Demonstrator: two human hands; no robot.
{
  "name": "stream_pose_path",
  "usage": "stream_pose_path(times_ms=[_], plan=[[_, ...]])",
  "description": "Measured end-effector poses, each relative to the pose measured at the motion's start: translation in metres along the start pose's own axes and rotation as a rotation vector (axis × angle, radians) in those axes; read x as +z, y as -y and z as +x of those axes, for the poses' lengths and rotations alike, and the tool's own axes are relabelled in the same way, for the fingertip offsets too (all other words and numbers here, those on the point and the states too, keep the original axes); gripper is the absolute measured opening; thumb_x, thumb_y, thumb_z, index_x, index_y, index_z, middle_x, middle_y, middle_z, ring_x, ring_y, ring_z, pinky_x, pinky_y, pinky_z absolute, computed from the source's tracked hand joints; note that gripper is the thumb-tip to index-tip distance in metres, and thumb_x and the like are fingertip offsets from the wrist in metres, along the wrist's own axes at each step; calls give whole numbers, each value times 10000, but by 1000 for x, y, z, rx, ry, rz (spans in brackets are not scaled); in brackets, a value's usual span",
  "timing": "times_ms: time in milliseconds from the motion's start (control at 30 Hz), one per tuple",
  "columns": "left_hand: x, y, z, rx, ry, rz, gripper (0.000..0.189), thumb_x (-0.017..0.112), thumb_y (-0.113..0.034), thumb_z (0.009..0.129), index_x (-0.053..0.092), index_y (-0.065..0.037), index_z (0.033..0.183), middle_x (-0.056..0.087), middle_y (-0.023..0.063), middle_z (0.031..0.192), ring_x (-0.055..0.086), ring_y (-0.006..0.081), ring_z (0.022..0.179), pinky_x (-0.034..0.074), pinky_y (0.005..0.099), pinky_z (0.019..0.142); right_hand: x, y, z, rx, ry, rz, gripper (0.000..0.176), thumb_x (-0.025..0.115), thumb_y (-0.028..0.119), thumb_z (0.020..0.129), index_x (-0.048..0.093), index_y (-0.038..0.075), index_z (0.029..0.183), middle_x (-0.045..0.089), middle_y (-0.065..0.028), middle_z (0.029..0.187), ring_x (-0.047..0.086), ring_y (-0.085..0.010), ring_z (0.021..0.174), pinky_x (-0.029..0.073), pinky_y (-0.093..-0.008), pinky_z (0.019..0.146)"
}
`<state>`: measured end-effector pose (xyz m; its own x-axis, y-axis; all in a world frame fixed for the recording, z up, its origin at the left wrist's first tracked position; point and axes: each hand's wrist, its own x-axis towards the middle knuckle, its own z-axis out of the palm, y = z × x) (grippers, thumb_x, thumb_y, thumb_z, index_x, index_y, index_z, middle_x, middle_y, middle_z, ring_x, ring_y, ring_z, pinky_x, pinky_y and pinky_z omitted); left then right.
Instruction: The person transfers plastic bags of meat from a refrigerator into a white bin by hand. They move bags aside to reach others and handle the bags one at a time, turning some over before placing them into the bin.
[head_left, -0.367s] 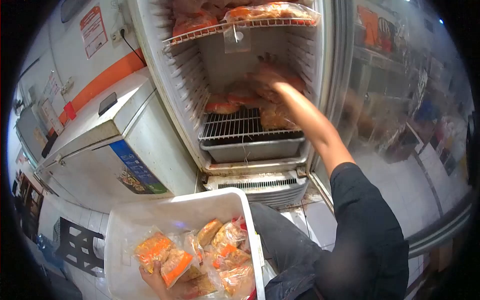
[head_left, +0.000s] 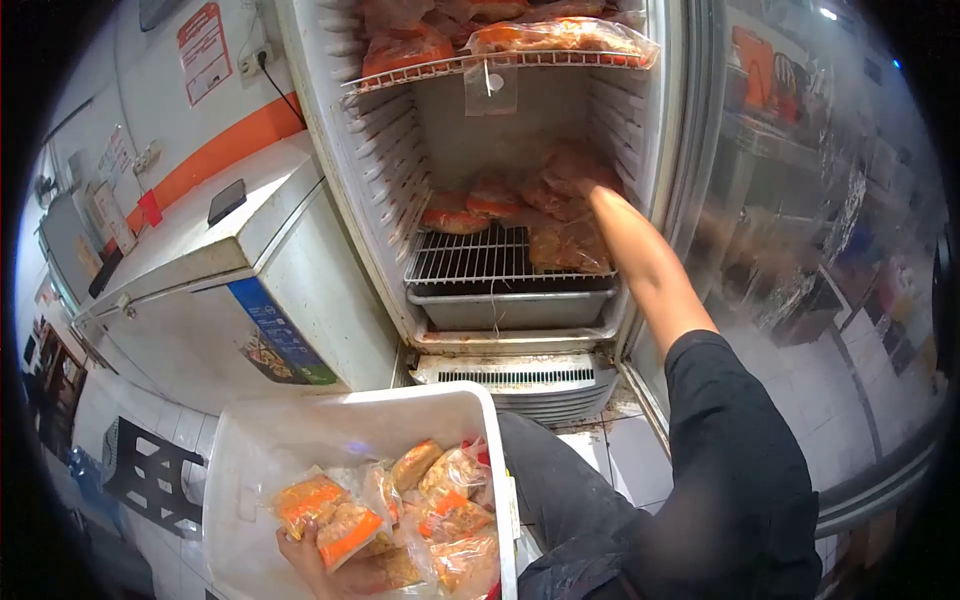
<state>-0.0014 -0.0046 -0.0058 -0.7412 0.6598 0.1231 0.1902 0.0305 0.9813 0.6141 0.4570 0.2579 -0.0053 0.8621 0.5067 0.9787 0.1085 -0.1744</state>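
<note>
My left hand point(head_left: 308, 556) is inside the white plastic bin point(head_left: 492, 425), its fingers curled at the edge of a clear plastic food bag point(head_left: 349, 537) with an orange band. Several similar bags point(head_left: 455, 515) lie around it in the bin. My right arm reaches into the open refrigerator, where my right hand point(head_left: 582, 182) rests among bagged food point(head_left: 560, 205) at the back right of the lower wire shelf point(head_left: 470, 255). The fingers of that hand blend into the bags and are mostly hidden.
An upper rack point(head_left: 500, 65) holds more bags above my right arm. The glass door point(head_left: 780, 250) stands open at the right. Left of the refrigerator is a white chest freezer point(head_left: 300, 280) with a phone point(head_left: 227, 201) on top. A grey tray point(head_left: 515, 308) sits below the lower shelf.
My right hand has come down and to the right, from above the bags onto those at the back right. My left hand stays at the same bag in the bin.
</note>
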Motion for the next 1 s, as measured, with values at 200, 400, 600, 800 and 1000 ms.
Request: stream_pose_path(times_ms=[200,400,600,800,1000], plan=[[-8,22,10,44,47,-115,313,697,40,807,479,43,1033,608,154,965,594,197,849,507,298,761,-14,31,-7,-161,-351,451,260,615,235,828,666,88,1037,688,-164,908,665,-350,845,522,-420,759],[-7,23,10,13,53,-106,349,691,64,797,467,48,1064,608,167,993,601,207,866,510,304,771,43,136,-30,-137,366,935,187,531,216,910,628,99,1020,625,-42,822,590,-166,721,498,-340,685],[-16,32,8,49,75,7,361,704,71,785,460,38,1049,609,170,988,606,211,873,516,301,778,167,164,-46,-760,451,434,379,541,313,915,573,126,1243,634,-91,1034,621,-270,923,489,-392,811],[-12,30,13,25,33,-147,386,719,63,779,441,24,1044,615,179,993,602,207,893,508,299,813,137,63,33,-473,80,75,485,508,501,919,610,175,1263,625,-146,1225,581,-348,1114,430,-409,986],[-15,37,19,60,47,-160,370,712,47,796,435,25,1040,616,192,1019,605,214,909,503,307,827,57,12,-12,4,-70,-121,400,556,397,899,646,154,1203,657,-134,1151,626,-314,1019,473,-396,909]])
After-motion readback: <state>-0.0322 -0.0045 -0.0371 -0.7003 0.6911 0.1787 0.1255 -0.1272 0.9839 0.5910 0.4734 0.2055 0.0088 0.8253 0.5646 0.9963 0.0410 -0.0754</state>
